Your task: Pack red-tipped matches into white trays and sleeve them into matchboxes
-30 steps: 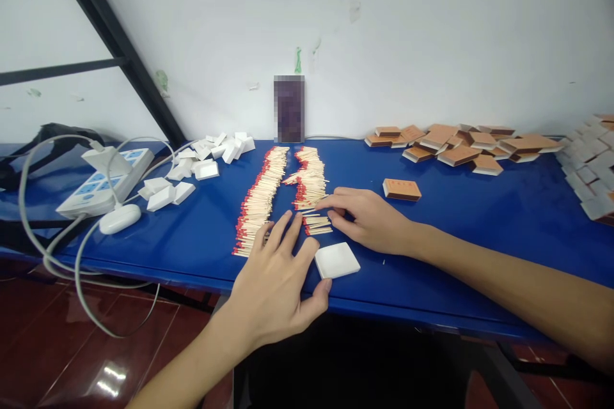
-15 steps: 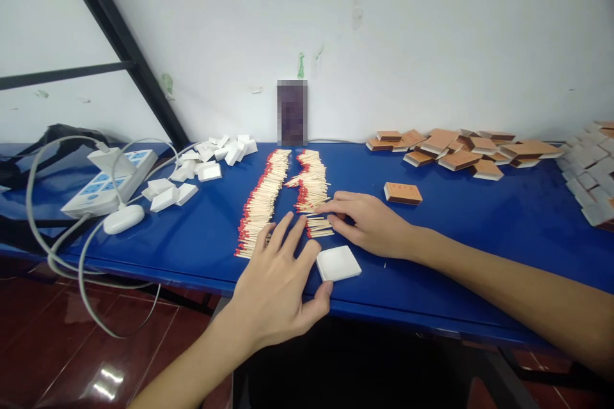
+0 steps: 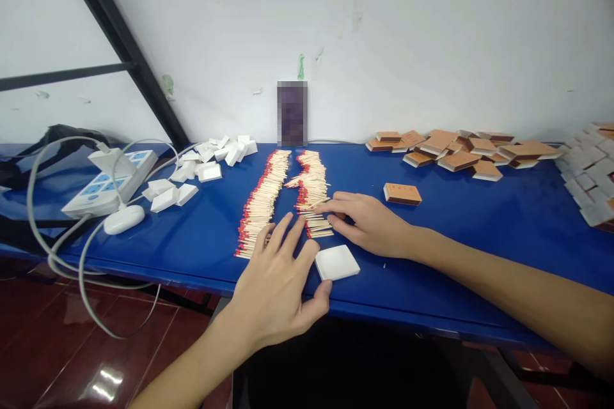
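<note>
Two rows of red-headed matches lie on the blue table: a long left row (image 3: 261, 204) and a right row (image 3: 314, 182) with a small separate group of matches (image 3: 319, 227) at its near end. My right hand (image 3: 367, 220) reaches in from the right. Its index fingertip rests on the right row and its thumb is beside the near matches, finger and thumb apart. My left hand (image 3: 281, 287) lies with spread fingers at the near ends of both rows, holding nothing. By its thumb sits a white matchbox tray (image 3: 338, 263).
A closed orange matchbox (image 3: 401, 193) lies right of my right hand. More orange matchboxes (image 3: 441, 140) are heaped behind it, with stacked boxes (image 3: 592, 169) at far right. White trays (image 3: 208, 171), a power strip (image 3: 110, 182) and cables stand left. A pixelated dark object (image 3: 292, 114) leans on the wall.
Both hands stay almost where they were. By my right index finger, a few matches have shifted slightly, narrowing the gap to the near group.
</note>
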Available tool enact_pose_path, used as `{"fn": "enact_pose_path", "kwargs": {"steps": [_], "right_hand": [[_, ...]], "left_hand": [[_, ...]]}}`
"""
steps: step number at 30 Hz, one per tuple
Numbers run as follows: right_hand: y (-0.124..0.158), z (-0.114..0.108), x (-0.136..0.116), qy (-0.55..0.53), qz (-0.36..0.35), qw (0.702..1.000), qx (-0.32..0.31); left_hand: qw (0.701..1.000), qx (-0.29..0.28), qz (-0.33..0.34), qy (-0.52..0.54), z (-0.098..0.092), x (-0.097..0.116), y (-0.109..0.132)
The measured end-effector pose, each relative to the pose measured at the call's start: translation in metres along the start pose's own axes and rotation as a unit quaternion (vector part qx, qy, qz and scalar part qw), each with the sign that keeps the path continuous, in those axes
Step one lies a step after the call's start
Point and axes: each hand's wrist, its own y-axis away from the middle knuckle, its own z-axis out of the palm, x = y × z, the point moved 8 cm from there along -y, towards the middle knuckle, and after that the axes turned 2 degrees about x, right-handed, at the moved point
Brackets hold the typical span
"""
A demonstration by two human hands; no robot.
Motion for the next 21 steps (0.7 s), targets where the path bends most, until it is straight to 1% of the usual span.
{"fn": "enact_pose_path", "kwargs": {"steps": [9, 13, 17, 19, 21], "right_hand": [[0.0, 0.001, 0.001, -0.006, -0.003, 1.0, 0.005], [-0.001, -0.004, 0.001, -0.022, -0.006, 0.999, 0.044], [-0.002, -0.01, 0.005, -0.016, -0.003, 0.996, 0.084], [-0.003, -0.011, 0.005, -0.017, -0.007, 0.995, 0.094], [-0.003, -0.012, 0.003, -0.022, -0.014, 0.996, 0.09]], "left_hand": [[1.0, -0.002, 0.0, -0.001, 0.0, -0.001, 0.001], [1.0, 0.0, 0.001, -0.002, 0.0, -0.001, 0.0], [1.0, 0.003, 0.003, -0.003, 0.0, 0.0, -0.001], [1.0, 0.004, 0.003, -0.005, 0.0, 0.0, -0.001], [1.0, 0.004, 0.001, -0.005, -0.001, 0.0, 0.0]]}}
